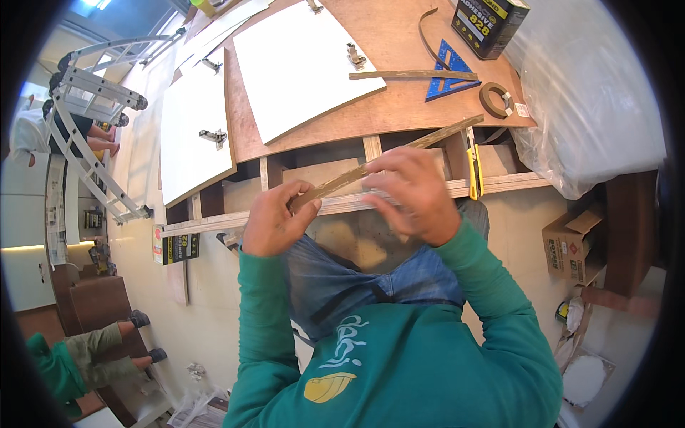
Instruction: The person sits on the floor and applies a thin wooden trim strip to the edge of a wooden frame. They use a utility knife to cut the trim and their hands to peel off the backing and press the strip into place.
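My left hand (282, 217) pinches one end of a narrow brown strip (435, 139), which slants up to the right over the bench's pale front rail (335, 205). My right hand (417, 196) is raised at the strip's middle with fingers loosely bent and apart; whether its fingertips touch the strip is unclear. A yellow utility knife (473, 167) lies across the rail to the right. Above it on the plywood top (321, 132) are a blue triangular square (441, 82), a brown tape roll (491, 100) and another strip (389, 75).
Two white panels with hinges (292, 71) lie on the top. A black adhesive can (485, 28) stands behind, plastic-covered material (585, 107) at right, a cardboard box (571, 250) below it. An aluminium ladder (100, 89) is at left; other people (100, 139) are at the left edge and lower left.
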Motion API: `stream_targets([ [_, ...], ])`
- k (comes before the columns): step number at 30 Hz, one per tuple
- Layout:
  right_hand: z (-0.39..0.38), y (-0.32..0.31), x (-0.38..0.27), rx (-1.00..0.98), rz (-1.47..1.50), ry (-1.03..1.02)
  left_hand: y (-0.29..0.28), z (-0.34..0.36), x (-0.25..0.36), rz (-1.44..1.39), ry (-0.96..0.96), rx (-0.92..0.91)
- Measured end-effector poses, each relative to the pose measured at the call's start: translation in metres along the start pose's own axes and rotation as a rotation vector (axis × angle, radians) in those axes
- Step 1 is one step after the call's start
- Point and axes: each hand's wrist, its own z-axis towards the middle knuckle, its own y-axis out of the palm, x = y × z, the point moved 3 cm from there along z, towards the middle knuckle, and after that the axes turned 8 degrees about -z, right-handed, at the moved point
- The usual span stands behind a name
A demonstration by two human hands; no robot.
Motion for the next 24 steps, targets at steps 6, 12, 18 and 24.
stream_targets([
  [6, -0.01, 0.041, -0.021, 0.067, 0.138, -0.05, -0.005, -0.023, 0.009, -0.182, -0.066, -0.102],
  [12, -0.025, 0.05, -0.029, 0.039, 0.268, 0.08, -0.001, -0.036, -0.007, -0.311, -0.136, -0.114],
  [18, -0.024, -0.003, -0.028, 0.002, 0.525, 0.207, -0.028, -0.058, -0.041, -0.325, -0.212, -0.035],
  [24, -0.02, -0.03, -0.034, -0.215, 0.135, 0.11, -0.052, -0.075, -0.049, -0.275, -0.284, -0.035],
])
